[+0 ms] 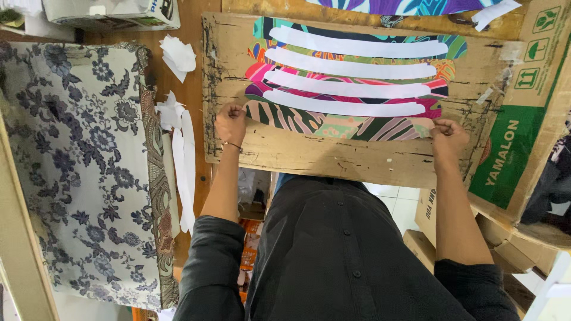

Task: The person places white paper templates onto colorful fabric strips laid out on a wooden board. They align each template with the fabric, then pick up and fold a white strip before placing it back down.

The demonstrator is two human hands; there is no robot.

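A worn wooden board (309, 156) lies in front of me. On it are overlapping curved strips of colourful patterned fabric (333, 125), several of them topped with white paper strips (351, 89). My left hand (231, 122) pinches the left end of the nearest fabric strip, which has a leafy green, black and pink print. My right hand (447, 135) pinches its right end. Both hands hold the strip flat against the board.
A grey and blue floral cloth (83, 172) covers the surface at left, with white paper scraps (181, 148) beside it. A green and brown cardboard box (523, 119) stands at right. More cardboard boxes (440, 232) sit on the floor below.
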